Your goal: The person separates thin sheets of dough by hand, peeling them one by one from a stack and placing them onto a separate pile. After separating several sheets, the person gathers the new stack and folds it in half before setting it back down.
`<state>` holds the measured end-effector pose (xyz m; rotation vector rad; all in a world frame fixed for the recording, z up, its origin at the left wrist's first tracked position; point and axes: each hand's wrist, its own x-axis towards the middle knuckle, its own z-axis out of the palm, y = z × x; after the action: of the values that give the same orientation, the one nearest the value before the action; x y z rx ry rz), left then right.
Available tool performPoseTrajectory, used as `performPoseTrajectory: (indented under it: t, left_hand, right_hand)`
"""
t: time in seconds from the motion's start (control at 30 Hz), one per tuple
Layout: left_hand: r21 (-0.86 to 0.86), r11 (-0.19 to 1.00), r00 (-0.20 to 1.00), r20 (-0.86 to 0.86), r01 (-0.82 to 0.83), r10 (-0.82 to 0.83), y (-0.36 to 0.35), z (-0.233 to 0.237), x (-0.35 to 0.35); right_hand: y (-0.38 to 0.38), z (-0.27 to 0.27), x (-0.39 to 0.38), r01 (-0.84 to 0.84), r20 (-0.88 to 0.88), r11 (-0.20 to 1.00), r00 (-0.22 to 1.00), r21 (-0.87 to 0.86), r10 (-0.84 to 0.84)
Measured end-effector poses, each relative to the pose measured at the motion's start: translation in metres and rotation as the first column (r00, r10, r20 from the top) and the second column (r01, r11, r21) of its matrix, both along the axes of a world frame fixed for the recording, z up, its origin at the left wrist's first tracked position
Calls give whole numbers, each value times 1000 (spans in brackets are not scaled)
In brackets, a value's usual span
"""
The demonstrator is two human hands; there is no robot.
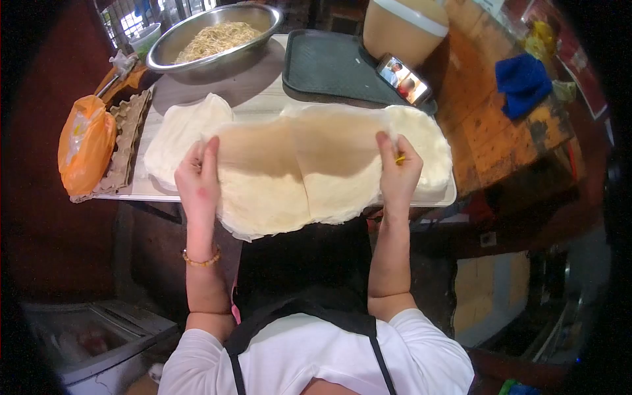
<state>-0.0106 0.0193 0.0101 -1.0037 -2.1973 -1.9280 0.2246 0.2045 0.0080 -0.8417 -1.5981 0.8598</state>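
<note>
My left hand [199,174] pinches the left edge of a thin, pale dough wrapper [257,146] between thumb and fingers. The wrapper's right edge is gripped by my right hand [400,172], which has something small and yellow at a finger. Stretched between both hands, the upper part of the wrapper looks translucent, and a crease line runs down its middle. Below it, ragged-edged cream layers [263,201] reach past the table's front edge. One stack of wrappers [191,122] lies beside my left hand, another wrapper stack [428,148] beside my right.
A steel bowl [266,29] of shredded pale filling stands at the back left. Behind the wrappers lie a dark tray [322,62] and a propped phone [403,79], near a tan container [401,33]. An orange bag [85,145] rests on an egg carton [130,131]; a blue cloth [523,82] lies right.
</note>
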Motion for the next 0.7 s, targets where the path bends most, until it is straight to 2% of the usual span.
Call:
performPoseTrajectory:
  t: [0.03, 0.07, 0.1, 0.17, 0.2, 0.27, 0.33, 0.4, 0.53, 0.63, 0.7]
  left_hand:
    - [-8, 1000, 1000, -1, -19, 19, -1, 2, -5]
    - [96, 995, 999, -35, -32, 36, 2, -2, -13]
    - [97, 995, 999, -31, -32, 35, 1, 2, -17]
    - [93, 996, 998, 54, 6, -12, -1, 13, -25]
    - [68, 998, 1000, -8, 4, -3, -1, 8, -39]
    - [35, 999, 1000, -9, 26, -25, 2, -1, -60]
    - [9, 999, 999, -16, 40, -40, 3, -4, -69]
    - [-80, 997, 996, -87, -18, 11, 4, -6, -74]
    - [-103, 995, 999, -39, -11, 7, 12, -17, -90]
    - [-85, 996, 998, -52, -33, 29, 10, -14, -94]
    - [-145, 989, 998, -53, -36, 28, 6, -9, -93]
  right_hand:
    - [2, 2, 2, 1, 2, 1000, 1000, 0, -1]
    - [3, 6, 3, 17, -74, 1000, 997, -23, -19]
    - [5, 8, 4, 30, -148, 998, 988, -46, -37]
    - [11, 4, 8, 0, -131, 998, 991, -61, -8]
    - [12, 1, 9, 4, -78, 999, 997, -51, -8]
    - [12, 0, 10, 6, -22, 999, 1000, -43, -7]
    - [13, 1, 9, 42, -126, 995, 991, -86, -53]
    - [17, 1, 9, 24, -121, 998, 992, -64, -32]
    - [13, 14, 8, 16, -90, 1000, 996, 21, -14]
    - [21, 9, 11, 30, -121, 999, 992, 9, -29]
    - [21, 7, 12, 29, -121, 1000, 992, -3, -29]
